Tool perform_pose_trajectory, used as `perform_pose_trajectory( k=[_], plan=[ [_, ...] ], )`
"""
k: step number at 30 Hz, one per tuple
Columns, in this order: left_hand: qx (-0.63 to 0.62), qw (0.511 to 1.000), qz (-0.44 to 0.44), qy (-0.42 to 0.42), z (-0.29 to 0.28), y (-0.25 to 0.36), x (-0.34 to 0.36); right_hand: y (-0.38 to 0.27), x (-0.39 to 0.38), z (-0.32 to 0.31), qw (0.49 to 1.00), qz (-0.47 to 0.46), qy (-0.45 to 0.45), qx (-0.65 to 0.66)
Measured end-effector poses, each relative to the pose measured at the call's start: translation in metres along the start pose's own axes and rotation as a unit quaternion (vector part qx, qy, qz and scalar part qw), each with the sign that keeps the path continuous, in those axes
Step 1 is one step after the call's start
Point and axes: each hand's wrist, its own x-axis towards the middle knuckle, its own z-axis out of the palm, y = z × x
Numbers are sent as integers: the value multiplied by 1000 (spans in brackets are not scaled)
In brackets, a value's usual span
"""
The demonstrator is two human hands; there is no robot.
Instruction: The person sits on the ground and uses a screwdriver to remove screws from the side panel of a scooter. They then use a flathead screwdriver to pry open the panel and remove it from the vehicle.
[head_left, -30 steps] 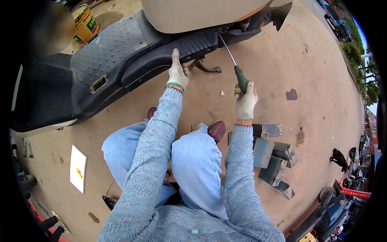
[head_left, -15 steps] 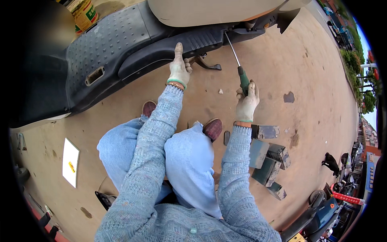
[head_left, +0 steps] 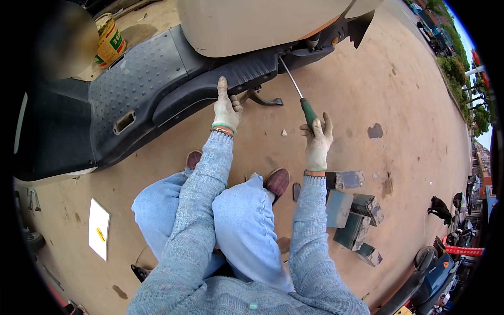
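A scooter with a grey body (head_left: 241, 23) and ridged black floorboard (head_left: 136, 79) stretches across the upper view. My left hand (head_left: 227, 107), in a pale work glove, grips the lower edge of its black side trim (head_left: 247, 73), thumb up on the panel. My right hand (head_left: 317, 142), also gloved, holds a green-handled screwdriver (head_left: 307, 110) whose long shaft runs up to a recess at the right end of the trim. A black metal lever (head_left: 268, 101) protrudes below the trim, right of my left hand.
Several dark box-shaped blocks (head_left: 341, 202) lie right of my knee, near a small dark flat object (head_left: 296, 191). A white board (head_left: 98, 229) is at left, a yellow bucket (head_left: 109, 42) beyond the scooter. A black dog (head_left: 440, 210) and parked scooters (head_left: 436, 270) are at right.
My right fingers have shifted on the handle and stand more upright. My left hand stays on the trim. The whole view has shifted slightly with the camera.
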Motion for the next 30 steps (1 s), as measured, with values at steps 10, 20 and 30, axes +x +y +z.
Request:
perform_pose_trajectory(
  k=[10, 20, 30],
  plan=[
    [-19, 999, -8, -28, -4, 0, 1, 4, 7, -17, 995, 92, -29, -19],
    [-21, 1000, -12, -2, 0, 0, -5, -4, 5, -9, 991, 115, -51, 54],
    [20, 999, 29, -1, -2, -4, -2, -3, -3, 0, 989, -27, 6, -144]
  ],
)
